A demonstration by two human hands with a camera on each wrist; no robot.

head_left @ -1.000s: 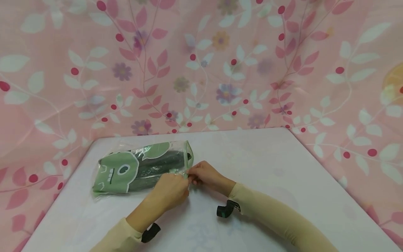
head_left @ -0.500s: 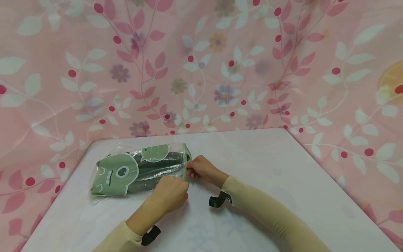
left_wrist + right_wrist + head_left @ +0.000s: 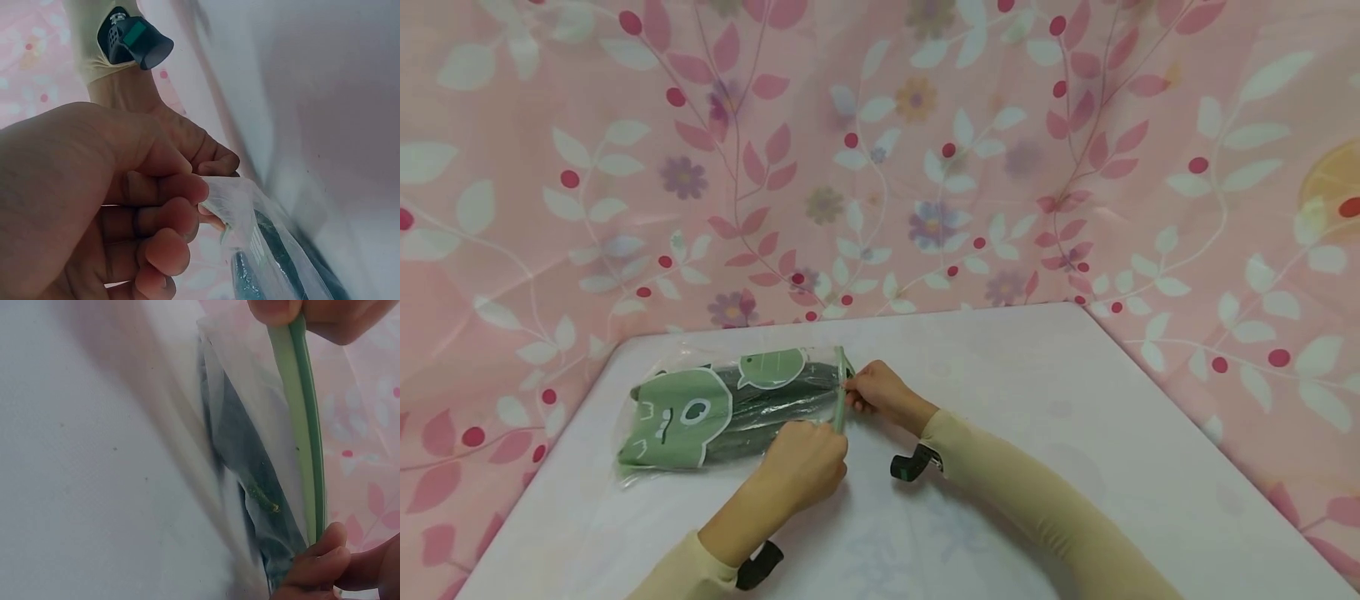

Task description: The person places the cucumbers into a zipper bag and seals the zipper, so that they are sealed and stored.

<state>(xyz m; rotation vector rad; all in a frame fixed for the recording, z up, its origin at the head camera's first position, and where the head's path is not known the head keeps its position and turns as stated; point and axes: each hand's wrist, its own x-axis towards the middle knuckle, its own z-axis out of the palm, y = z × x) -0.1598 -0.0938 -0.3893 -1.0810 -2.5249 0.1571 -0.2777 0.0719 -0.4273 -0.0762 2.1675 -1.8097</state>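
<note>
A clear plastic zip bag [image 3: 760,408] printed with a green cartoon monster lies on the white table, its mouth facing right. Dark green long things show inside; in the right wrist view, one bumpy piece [image 3: 262,497] resembles a cucumber. My left hand [image 3: 805,462] pinches the near end of the bag's mouth between thumb and curled forefinger. Farther along that edge, my right hand [image 3: 883,396] pinches the green seal strip [image 3: 306,431]. Between the hands the mouth stands parted. Fingers hide any slider.
The white table [image 3: 1000,375] stretches to the right and front of the bag. A pink flowered curtain [image 3: 895,208] hangs behind and at both sides. Each forearm wears a beige sleeve [image 3: 1030,492] with a small black camera [image 3: 910,462].
My right hand has slid along the bag's edge away from my left hand, toward the far corner. The left hand keeps its pinch at nearly the same spot.
</note>
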